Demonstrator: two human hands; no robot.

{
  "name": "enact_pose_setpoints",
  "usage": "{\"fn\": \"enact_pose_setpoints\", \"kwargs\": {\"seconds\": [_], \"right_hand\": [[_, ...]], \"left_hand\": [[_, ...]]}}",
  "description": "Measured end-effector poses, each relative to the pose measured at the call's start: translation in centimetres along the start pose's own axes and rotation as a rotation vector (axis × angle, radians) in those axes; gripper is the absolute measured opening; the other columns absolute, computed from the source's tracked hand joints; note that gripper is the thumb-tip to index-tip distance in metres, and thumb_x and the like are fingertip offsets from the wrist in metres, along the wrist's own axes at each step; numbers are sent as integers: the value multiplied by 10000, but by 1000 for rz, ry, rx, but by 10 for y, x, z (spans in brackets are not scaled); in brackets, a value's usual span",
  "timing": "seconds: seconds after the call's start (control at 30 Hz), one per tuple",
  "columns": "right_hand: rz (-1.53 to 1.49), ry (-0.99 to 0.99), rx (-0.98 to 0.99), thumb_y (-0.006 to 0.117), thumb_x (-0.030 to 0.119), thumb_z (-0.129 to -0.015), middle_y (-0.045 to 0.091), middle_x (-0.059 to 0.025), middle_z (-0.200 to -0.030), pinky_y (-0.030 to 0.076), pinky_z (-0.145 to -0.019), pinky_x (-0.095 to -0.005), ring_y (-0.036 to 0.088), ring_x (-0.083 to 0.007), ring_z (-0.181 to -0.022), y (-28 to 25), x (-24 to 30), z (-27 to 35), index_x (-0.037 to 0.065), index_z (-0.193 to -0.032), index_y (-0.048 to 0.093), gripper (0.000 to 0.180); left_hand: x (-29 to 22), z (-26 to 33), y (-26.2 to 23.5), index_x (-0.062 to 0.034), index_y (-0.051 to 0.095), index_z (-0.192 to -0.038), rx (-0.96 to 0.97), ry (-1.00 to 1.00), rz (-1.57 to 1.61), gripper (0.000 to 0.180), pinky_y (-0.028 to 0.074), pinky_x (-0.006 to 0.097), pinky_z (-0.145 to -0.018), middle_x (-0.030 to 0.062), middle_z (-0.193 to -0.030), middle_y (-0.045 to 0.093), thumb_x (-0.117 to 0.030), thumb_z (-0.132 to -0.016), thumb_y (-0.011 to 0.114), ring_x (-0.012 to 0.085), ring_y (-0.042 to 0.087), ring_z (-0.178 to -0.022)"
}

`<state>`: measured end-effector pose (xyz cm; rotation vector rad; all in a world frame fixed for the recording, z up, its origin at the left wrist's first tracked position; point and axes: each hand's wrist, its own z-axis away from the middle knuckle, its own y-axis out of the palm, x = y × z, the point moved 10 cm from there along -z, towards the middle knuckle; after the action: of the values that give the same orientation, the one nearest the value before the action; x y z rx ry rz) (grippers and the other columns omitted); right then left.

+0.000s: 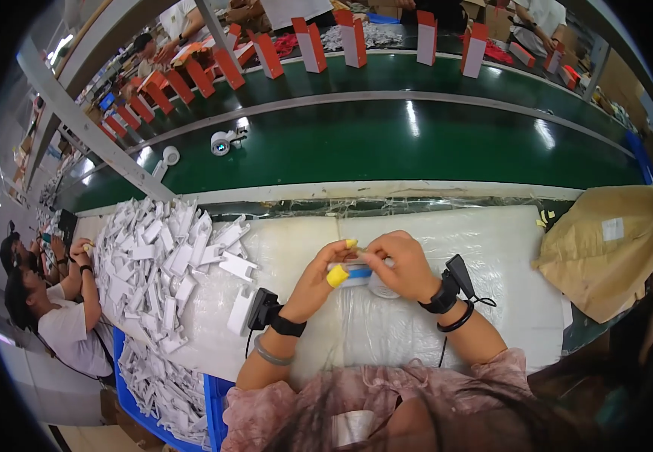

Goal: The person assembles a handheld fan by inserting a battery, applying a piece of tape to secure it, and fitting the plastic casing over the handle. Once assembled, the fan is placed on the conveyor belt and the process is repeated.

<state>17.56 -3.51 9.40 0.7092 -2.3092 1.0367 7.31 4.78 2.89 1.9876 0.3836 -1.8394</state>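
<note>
Over the wrapped work surface, my left hand (pixel 313 283) and my right hand (pixel 403 265) meet around a small white piece with a blue strip (pixel 358 275). Yellow covers sit on the left thumb and index fingertip. Both hands are closed; the right thumb and fingers pinch close to the left index tip. Fingers hide much of the piece and blur softens it, so its kind cannot be made out. A rounded white part (pixel 381 288) shows under my right hand; whether it joins the piece is unclear. One loose white plastic bracket (pixel 241 309) lies beside my left wrist.
A heap of white plastic brackets (pixel 153 256) covers the left side, above a blue bin (pixel 210 410) of similar parts. Brown paper (pixel 605 248) lies at right. Beyond, a green conveyor (pixel 326 143) carries a white camera (pixel 222 143) and orange-white boxes (pixel 310 49). Other people work nearby.
</note>
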Motion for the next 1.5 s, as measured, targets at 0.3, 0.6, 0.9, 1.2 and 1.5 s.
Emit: {"fn": "enact_pose_setpoints", "kwargs": {"seconds": [0.3,0.6,0.9,1.2,1.5], "right_hand": [[-933,542,75,616,99,-906,628,-49,-678,509,-619,-243,632,-122,-619,30,-49,17,15,-915,565,99],[-1045,608,546,611,103,-907,659,-70,-796,503,-658,-235,638,-131,-643,45,-22,21,-14,-1061,607,194],[-293,251,671,679,118,-839,652,-49,-771,471,-605,-256,611,-135,-613,29,6,12,44,-950,687,133],[222,-78,-111,705,30,-762,614,-60,-725,445,-668,-332,581,-250,-696,-15,25,-6,50,-881,657,130],[-112,10,-97,714,3,-747,666,-90,-838,464,-711,-345,599,-258,-730,-2,17,5,33,-896,662,160]], "left_hand": [[22,-1,7,-40,262,-1437,26,-26,110,788,354,337,-1065,85,-1345,441,-44,-791,713,188,453,-1231],[-3,8,-9,-8,590,-1101,-22,-35,62,237,468,276,-857,67,-1030,645,-63,-873,622,124,594,-959],[-13,17,4,-18,561,-1139,187,-200,88,276,493,251,-756,54,-958,640,-103,-884,625,110,614,-804],[12,11,-8,-23,531,-1144,-142,-209,356,256,544,302,-635,73,-894,628,-207,-974,475,147,608,-673],[13,12,-10,-8,505,-1136,-202,-196,326,232,542,303,-495,87,-830,608,-59,-910,515,158,602,-616]]}}
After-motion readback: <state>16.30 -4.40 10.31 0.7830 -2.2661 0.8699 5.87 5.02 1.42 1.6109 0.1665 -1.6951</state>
